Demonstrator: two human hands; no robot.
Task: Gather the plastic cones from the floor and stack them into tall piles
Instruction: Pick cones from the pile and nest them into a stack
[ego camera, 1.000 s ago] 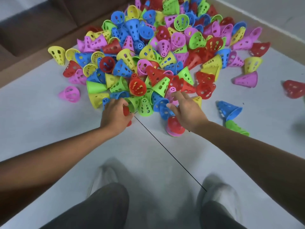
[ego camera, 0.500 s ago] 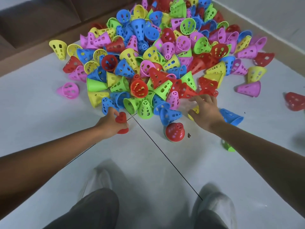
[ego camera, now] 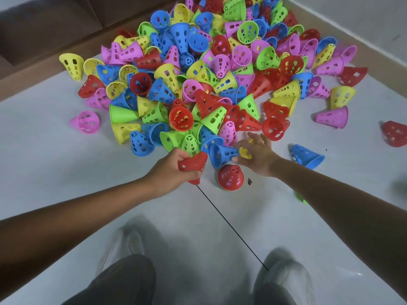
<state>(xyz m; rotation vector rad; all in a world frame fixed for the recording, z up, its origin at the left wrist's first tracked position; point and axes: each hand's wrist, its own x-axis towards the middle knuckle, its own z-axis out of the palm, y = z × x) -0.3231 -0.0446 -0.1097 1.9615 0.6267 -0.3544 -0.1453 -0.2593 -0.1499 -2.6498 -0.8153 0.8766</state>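
A big heap of perforated plastic cones (ego camera: 211, 80) in red, blue, green, yellow and pink covers the white floor ahead. My left hand (ego camera: 169, 172) grips a red cone (ego camera: 193, 164) at the heap's near edge, lifted a little off the floor. My right hand (ego camera: 257, 155) holds a small yellow cone (ego camera: 244, 152) in its curled fingers, beside a blue cone (ego camera: 222, 154) lying on its side. Between my hands a short upright stack topped by a red cone (ego camera: 230, 177) stands on the floor.
Loose cones lie to the right: a blue one (ego camera: 306, 155), a pink one (ego camera: 332, 117), a red one (ego camera: 395, 133), and a green one (ego camera: 301, 198) partly behind my right forearm. A pink cone (ego camera: 84, 122) sits alone at left. My shoes (ego camera: 286, 274) stand below; a brown ledge (ego camera: 44, 29) borders far left.
My left hand has lifted the red cone and tipped it. My right hand drew back from the red cones toward the stack, now with a yellow cone in its fingers.
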